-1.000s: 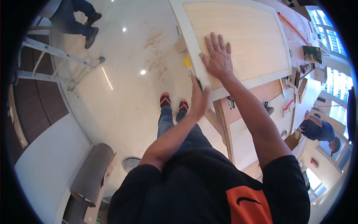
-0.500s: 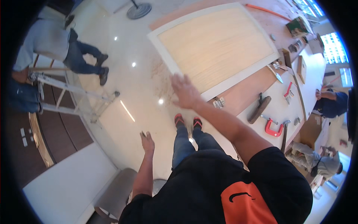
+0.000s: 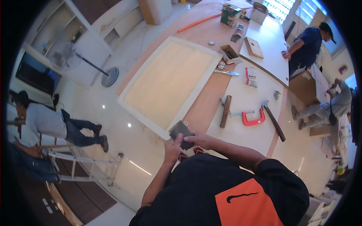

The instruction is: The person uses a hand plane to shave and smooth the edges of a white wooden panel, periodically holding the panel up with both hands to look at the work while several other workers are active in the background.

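Note:
A dark grey square of what looks like sandpaper [image 3: 179, 129] is held between my two hands, in front of my body. My left hand [image 3: 173, 150] grips its lower left part, thumb and fingers closed. The fingers of my right hand [image 3: 200, 139] pinch its right edge. Just beyond the sheet lies a framed panel [image 3: 162, 84] with a white border and pale wood-grain middle, flat on the worktable [image 3: 201, 101]. The sheet overlaps the view of the panel's near corner; whether they touch I cannot tell.
To the right lie a wooden-handled tool [image 3: 225, 112], a red clamp [image 3: 253, 118], a hammer [image 3: 275, 122] and a knife [image 3: 227, 72]. A person works by a ladder [image 3: 83, 160] at left; two others [image 3: 311, 47] stand at right. A fan [image 3: 109, 77] stands behind.
My view has turned toward the table. My hands, apart before with the right one spread over the panel's edge, have come together on the dark sheet.

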A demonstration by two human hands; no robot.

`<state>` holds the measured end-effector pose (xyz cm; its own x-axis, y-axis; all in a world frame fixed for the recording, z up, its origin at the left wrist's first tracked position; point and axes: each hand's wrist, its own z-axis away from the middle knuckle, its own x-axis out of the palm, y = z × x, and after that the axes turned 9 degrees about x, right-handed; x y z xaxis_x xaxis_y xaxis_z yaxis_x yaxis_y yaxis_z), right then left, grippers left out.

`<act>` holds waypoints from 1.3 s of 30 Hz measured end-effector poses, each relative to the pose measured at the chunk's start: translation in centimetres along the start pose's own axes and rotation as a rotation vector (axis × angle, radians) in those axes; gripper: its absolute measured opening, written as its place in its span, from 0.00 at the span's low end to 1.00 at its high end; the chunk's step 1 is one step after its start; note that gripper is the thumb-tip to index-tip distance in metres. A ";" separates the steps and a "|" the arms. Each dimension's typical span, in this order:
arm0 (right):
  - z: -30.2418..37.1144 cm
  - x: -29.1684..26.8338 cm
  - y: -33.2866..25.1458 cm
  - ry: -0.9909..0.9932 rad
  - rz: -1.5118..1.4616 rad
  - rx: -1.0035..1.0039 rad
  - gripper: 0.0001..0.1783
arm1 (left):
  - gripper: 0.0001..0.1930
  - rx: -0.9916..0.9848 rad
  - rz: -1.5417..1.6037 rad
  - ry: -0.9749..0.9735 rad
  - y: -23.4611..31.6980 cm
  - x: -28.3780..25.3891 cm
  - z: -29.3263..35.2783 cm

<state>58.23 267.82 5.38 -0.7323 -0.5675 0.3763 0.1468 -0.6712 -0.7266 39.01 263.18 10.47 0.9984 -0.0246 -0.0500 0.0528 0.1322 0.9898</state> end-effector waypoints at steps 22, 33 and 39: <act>-10.4 -3.6 3.8 1.464 0.486 -0.086 0.40 | 0.28 -0.581 0.224 0.762 -19.3 -27.8 -18.5; -14.1 -3.5 1.6 0.871 -0.003 0.079 0.33 | 0.32 -0.522 0.444 0.557 -17.2 -34.6 -30.0; -13.2 -1.6 -0.2 0.928 0.111 0.169 0.29 | 0.29 -0.481 0.513 0.478 -19.0 -32.4 -28.4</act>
<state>50.63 275.12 -2.67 -0.9338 -0.0756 -0.3498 0.2884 -0.7378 -0.6104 6.18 289.60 -10.49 0.7952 0.5604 0.2315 -0.5146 0.4218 0.7465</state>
